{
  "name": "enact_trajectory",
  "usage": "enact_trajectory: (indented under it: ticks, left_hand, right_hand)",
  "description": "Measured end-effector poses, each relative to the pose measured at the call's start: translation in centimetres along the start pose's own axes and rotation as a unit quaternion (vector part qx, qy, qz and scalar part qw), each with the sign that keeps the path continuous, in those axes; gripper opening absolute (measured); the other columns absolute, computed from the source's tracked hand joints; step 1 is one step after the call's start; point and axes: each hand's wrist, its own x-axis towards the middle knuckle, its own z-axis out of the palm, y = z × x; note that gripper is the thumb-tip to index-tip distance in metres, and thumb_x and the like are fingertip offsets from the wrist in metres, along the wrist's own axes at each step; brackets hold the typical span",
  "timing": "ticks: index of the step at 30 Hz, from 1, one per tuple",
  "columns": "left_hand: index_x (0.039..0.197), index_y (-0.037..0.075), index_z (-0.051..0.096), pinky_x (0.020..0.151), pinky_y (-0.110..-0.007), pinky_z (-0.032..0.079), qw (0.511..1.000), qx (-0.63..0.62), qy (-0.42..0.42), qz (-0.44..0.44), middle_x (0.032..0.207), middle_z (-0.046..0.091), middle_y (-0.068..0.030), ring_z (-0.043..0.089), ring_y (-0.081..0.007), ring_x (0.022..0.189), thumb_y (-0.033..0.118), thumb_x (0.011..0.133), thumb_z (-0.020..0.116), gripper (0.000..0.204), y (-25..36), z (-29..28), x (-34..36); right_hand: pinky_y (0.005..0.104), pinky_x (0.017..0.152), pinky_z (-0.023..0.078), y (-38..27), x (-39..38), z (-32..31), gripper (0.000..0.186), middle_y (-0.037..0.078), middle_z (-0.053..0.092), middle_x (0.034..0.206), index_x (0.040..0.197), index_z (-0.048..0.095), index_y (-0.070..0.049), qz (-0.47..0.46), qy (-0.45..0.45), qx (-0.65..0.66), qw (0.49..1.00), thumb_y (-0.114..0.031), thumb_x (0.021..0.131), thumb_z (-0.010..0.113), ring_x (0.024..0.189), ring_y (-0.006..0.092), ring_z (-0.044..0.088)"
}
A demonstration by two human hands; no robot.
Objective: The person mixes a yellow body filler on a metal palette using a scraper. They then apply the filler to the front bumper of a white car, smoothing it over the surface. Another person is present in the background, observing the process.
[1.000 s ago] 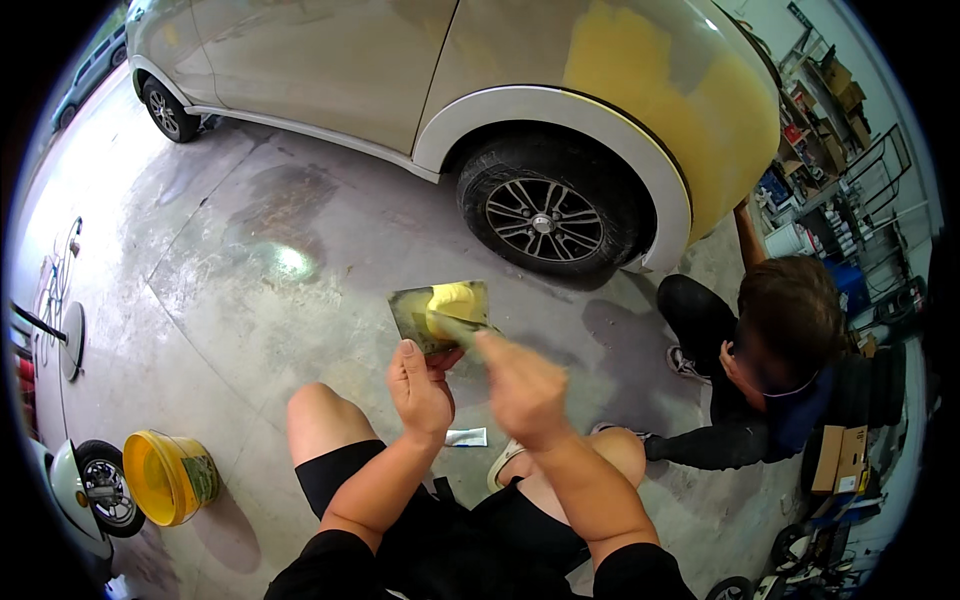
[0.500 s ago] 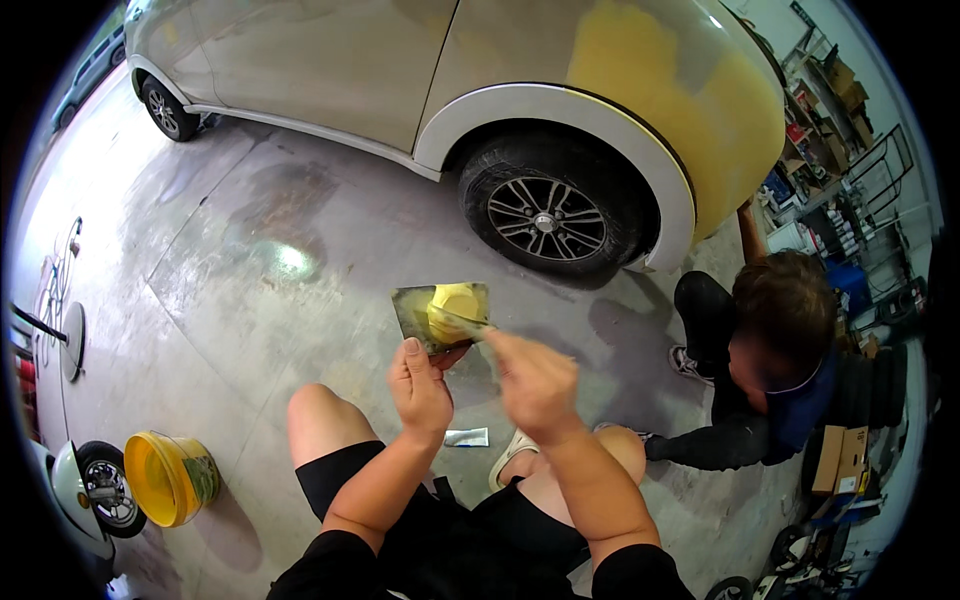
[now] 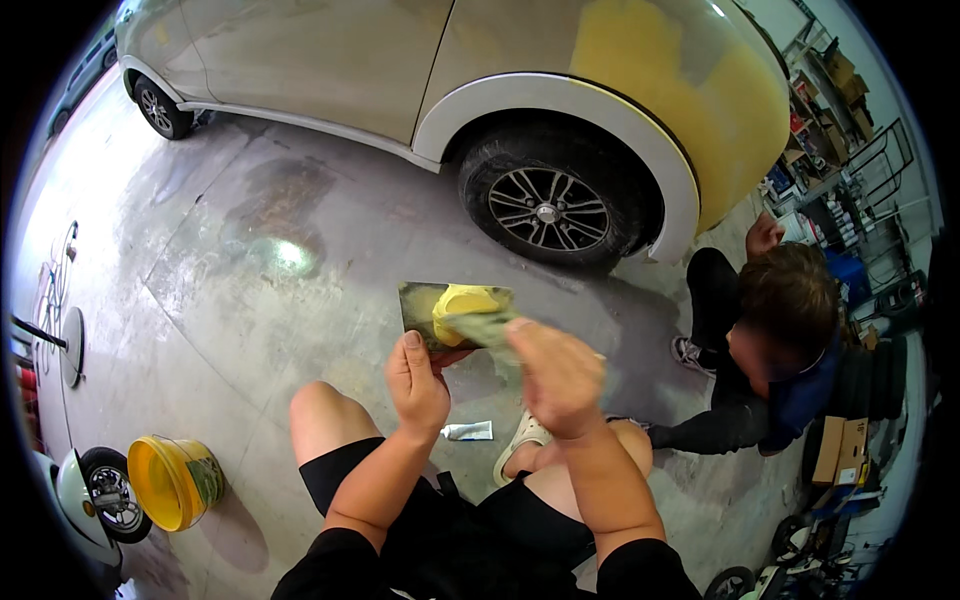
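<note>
A thin dark flat plate (image 3: 413, 312) is in my left hand (image 3: 417, 385), gripped at its lower edge with the thumb on top. Soft yellow putty (image 3: 464, 299) lies in a mound on it. Closed around a flat putty spreader (image 3: 488, 328), my right hand (image 3: 560, 378) is smeared by motion at the plate's right side. The spreader's blade overlaps the putty's lower edge. Both hands are raised over my knees.
Ahead stands a beige car (image 3: 320, 75) with yellow patches around its rear wheel (image 3: 548, 214). A person (image 3: 785, 320) crouches at right. A white tube (image 3: 468, 431) lies on the floor; a yellow bucket (image 3: 165, 482) stands left beside a scooter wheel (image 3: 112, 492).
My right hand and the spreader have moved right and slightly down across the plate. The putty looks spread wider. The crouching person's hand has risen into view.
</note>
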Motion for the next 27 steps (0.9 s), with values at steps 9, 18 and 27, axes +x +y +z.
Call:
enact_trajectory:
  ticks: [9,18,27]
  left_hand:
    - [0.087,0.004,0.054,0.054,-0.023,0.047,0.996,0.079,-0.037,-0.013,0.074,0.051,0.0029,0.051,-0.0051,0.064,0.028,0.104,0.046,0.031,1.9,-1.0,1.8]
    - [0.095,0.0,0.055,0.067,-0.031,0.055,0.993,-0.089,0.026,0.075,0.096,0.063,-0.0088,0.064,-0.0174,0.08,0.026,0.105,0.042,0.03,3.3,-1.6,2.8]
    - [0.131,-0.005,0.048,0.075,-0.031,0.054,0.987,0.106,-0.086,0.086,0.111,0.063,-0.012,0.065,-0.02,0.092,0.026,0.106,0.037,0.041,1.8,0.0,0.3]
  right_hand:
    - [0.0243,0.066,0.048,-0.1,-1.0,-0.5,0.021,0.009,0.068,0.089,0.109,0.067,0.001,0.286,-0.016,0.278,0.917,0.0,0.089,0.064,0.072,0.0137,0.059]
    - [0.0254,0.06,0.049,2.6,-2.6,-0.4,0.011,0.004,0.063,0.076,0.087,0.064,0.0,0.431,-0.024,0.331,0.839,-0.01,0.09,0.066,0.065,0.012,0.059]
    - [0.0268,0.06,0.055,-0.3,-2.6,3.5,0.021,0.002,0.064,0.077,0.081,0.064,-0.003,0.573,0.053,0.521,0.63,-0.019,0.094,0.065,0.066,0.0089,0.061]
